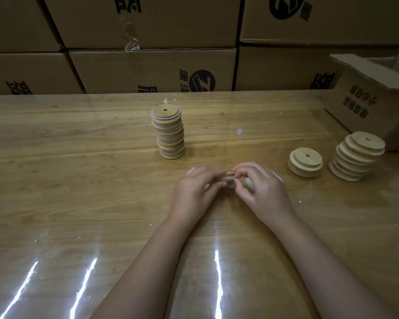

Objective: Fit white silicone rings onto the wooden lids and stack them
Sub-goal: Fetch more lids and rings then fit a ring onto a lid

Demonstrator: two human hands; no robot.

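Observation:
My left hand (195,189) and my right hand (260,187) meet at the table's middle, both gripping one wooden lid (228,174) edge-on between their fingers. A white silicone ring (230,182) shows at the lid's lower side, mostly hidden by fingers. Behind the hands stands a tall stack of lids with white rings (169,132). To the right sit a single bare lid (305,161) and a leaning stack of bare lids (355,156).
A glossy plastic sheet covers the wooden table (78,180). An open cardboard box (376,100) stands at the right rear. Stacked cartons (152,70) wall off the far edge. Small white scraps (239,131) lie on the table.

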